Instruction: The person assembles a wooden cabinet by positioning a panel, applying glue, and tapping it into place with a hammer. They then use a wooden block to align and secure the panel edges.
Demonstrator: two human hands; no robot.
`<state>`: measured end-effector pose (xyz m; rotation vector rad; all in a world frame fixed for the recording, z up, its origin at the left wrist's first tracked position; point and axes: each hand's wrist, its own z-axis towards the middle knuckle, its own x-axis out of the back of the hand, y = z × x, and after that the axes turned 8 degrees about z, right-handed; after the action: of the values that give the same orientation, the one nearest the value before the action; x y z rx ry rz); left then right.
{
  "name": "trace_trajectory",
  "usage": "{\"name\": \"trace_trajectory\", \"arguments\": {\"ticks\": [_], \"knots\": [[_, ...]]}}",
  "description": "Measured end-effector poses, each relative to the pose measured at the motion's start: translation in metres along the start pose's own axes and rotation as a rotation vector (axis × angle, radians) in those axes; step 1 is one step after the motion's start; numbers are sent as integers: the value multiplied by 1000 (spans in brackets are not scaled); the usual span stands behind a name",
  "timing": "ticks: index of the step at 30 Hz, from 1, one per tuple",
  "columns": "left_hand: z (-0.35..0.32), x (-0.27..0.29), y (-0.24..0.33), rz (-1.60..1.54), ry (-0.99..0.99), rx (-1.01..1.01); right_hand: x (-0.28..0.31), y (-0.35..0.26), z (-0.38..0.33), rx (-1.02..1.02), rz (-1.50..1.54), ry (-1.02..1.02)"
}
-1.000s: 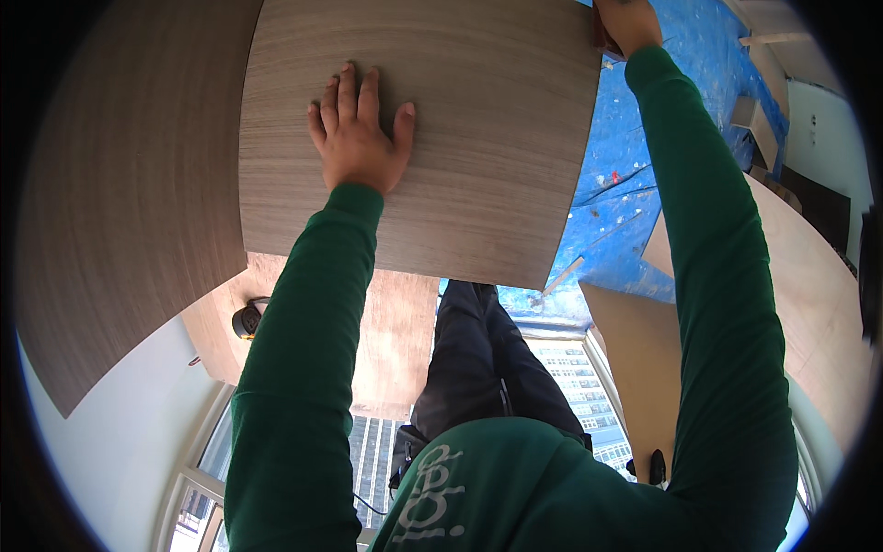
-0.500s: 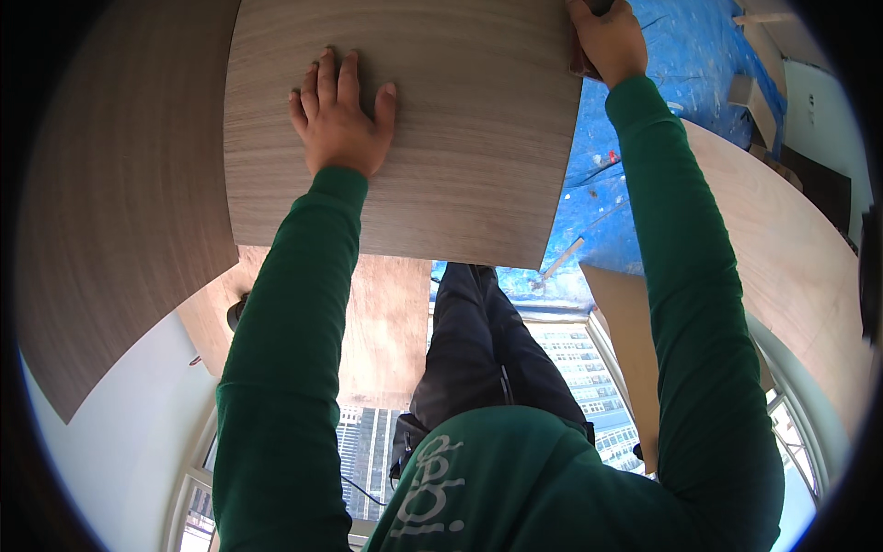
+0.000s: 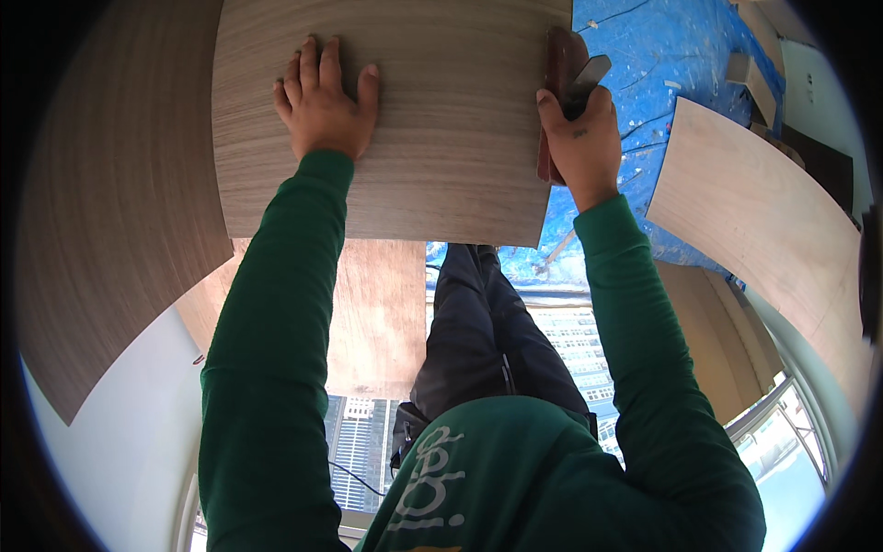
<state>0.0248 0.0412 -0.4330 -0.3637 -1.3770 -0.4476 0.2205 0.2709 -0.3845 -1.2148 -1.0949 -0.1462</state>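
Observation:
A wood-grained brown board (image 3: 451,129) lies before me. My left hand (image 3: 324,110) rests flat on its upper face, fingers spread, the thumb pointing away from me. At the board's right edge my right hand (image 3: 589,152) is wrapped round a hand plane (image 3: 564,57) with a reddish-brown body and a grey blade that slants up out of it. The plane sits lengthwise along that edge. Its underside is hidden, and so is its contact with the board.
Another brown panel (image 3: 129,166) stands at the left. Beneath the board is a paler plywood sheet (image 3: 377,322). Blue sheeting (image 3: 635,55) covers the floor at the right, with a light plywood panel (image 3: 754,221) over part of it. Windows show behind my legs.
My right hand has drawn the plane toward me along the board's right edge. The left hand stays flat on the board; the view has shifted slightly.

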Motion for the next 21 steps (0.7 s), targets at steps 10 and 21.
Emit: {"name": "trace_trajectory", "arguments": {"ticks": [10, 21], "knots": [[-3, 1, -1, -22, -9, 2, 37, 29, -183, -194, 91, -234], [0, 1, -1, -34, -10, -10, 98, 53, -175, -524, 540, -209]]}}
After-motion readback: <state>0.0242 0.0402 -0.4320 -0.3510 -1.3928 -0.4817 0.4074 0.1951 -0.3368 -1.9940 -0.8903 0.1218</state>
